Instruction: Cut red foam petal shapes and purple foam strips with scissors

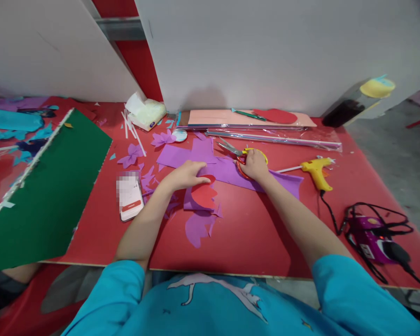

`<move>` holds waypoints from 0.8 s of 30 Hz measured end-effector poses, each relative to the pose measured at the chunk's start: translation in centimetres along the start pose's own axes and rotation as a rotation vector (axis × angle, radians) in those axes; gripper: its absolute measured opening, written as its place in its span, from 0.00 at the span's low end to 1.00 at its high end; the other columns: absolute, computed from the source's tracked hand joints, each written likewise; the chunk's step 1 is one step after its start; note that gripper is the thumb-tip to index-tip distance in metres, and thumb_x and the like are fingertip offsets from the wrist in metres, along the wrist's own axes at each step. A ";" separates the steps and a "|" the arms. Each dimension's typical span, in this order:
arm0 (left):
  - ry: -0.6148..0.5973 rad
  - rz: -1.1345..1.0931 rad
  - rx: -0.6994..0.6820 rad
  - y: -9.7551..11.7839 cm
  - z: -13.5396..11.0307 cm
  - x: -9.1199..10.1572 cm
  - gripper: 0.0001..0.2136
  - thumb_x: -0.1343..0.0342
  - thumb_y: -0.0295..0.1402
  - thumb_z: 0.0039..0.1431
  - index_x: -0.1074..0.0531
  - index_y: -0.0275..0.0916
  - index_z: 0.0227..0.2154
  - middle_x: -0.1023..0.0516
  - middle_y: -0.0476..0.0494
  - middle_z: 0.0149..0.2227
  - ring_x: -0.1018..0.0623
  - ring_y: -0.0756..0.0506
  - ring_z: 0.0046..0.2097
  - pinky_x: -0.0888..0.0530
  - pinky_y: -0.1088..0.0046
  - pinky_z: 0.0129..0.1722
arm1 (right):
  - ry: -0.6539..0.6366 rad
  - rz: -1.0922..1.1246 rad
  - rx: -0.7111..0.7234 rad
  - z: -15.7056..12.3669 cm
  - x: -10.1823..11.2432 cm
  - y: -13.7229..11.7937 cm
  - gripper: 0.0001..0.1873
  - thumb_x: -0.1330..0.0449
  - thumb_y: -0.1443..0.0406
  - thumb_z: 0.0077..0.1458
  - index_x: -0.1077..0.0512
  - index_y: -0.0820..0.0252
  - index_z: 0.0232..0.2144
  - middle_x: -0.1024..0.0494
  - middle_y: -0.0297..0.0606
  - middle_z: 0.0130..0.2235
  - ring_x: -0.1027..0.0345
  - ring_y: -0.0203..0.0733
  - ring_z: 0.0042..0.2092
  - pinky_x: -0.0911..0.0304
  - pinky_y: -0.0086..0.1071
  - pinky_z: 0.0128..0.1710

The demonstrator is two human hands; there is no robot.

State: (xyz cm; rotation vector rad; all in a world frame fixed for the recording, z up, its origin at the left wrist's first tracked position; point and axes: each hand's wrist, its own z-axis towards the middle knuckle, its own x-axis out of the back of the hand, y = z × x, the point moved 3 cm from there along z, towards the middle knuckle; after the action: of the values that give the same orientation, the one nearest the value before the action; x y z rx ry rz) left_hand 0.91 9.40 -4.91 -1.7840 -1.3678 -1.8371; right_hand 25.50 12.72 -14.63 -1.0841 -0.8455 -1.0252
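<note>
My right hand (255, 165) is closed round the handles of a pair of scissors (235, 150), one yellow loop and one red. Their blades stand apart and point left over purple foam sheets (227, 170). My left hand (189, 175) has its thumb and forefinger spread, the thumb lying across the top of a red scallop-edged cutout (203, 195). Its other fingers are hidden. Beneath the red cutout is a purple piece (189, 203), and a purple petal-shaped cutout (195, 228) lies nearer me. Purple flowers (131, 156) and scraps lie to the left.
Left are a phone (131, 198), white sticks (135, 130), a tissue pack (149, 114) and a tilted green board (56, 186). A yellow glue gun (317, 172), a corded purple box (369, 238) and a bottle (357, 102) stand right. Wrapped sheets (224, 117) line the wall.
</note>
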 end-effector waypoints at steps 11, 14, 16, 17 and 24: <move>0.285 -0.159 0.030 1.3 1.3 -1.4 0.14 0.49 0.42 0.55 0.35 0.36 0.23 0.37 0.53 0.19 0.38 0.52 0.24 0.45 0.76 0.25 | -0.104 0.600 0.031 -1.7 3.3 -4.1 0.13 0.45 0.58 0.51 0.34 0.60 0.37 0.29 0.46 0.39 0.37 0.51 0.45 0.42 0.49 0.47; 0.333 -0.174 0.026 1.5 1.5 -2.1 0.14 0.50 0.41 0.57 0.36 0.36 0.22 0.36 0.52 0.20 0.38 0.52 0.23 0.44 0.76 0.25 | -0.220 0.735 0.049 -4.0 3.2 -7.0 0.14 0.48 0.59 0.54 0.37 0.57 0.42 0.29 0.34 0.29 0.33 0.39 0.31 0.35 0.36 0.32; 0.330 -0.176 0.013 1.7 1.7 -2.6 0.14 0.51 0.40 0.58 0.35 0.36 0.23 0.34 0.51 0.21 0.36 0.52 0.24 0.43 0.76 0.25 | -0.298 0.935 -0.049 -5.4 2.8 -8.1 0.15 0.43 0.61 0.49 0.38 0.57 0.41 0.34 0.29 0.24 0.37 0.35 0.26 0.39 0.32 0.26; 0.320 -0.179 0.001 1.8 1.8 -2.8 0.14 0.52 0.40 0.59 0.35 0.36 0.23 0.33 0.51 0.21 0.36 0.51 0.24 0.43 0.75 0.25 | -0.287 0.980 -0.097 -5.9 2.6 -8.4 0.13 0.43 0.62 0.49 0.37 0.57 0.39 0.36 0.27 0.23 0.39 0.34 0.25 0.40 0.30 0.25; 0.263 -0.207 -0.017 1.8 2.0 -3.3 0.13 0.56 0.35 0.60 0.33 0.36 0.24 0.30 0.50 0.22 0.32 0.50 0.26 0.40 0.75 0.28 | -0.188 1.037 -0.248 -6.9 2.9 -6.2 0.08 0.44 0.63 0.47 0.35 0.57 0.32 0.35 0.28 0.24 0.39 0.34 0.25 0.40 0.30 0.26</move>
State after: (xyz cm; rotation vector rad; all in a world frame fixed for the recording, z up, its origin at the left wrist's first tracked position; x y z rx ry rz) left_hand 4.24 8.55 -7.37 -1.3887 -1.4803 -2.1048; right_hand 20.92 4.54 -12.05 -1.5882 -0.1980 -0.1464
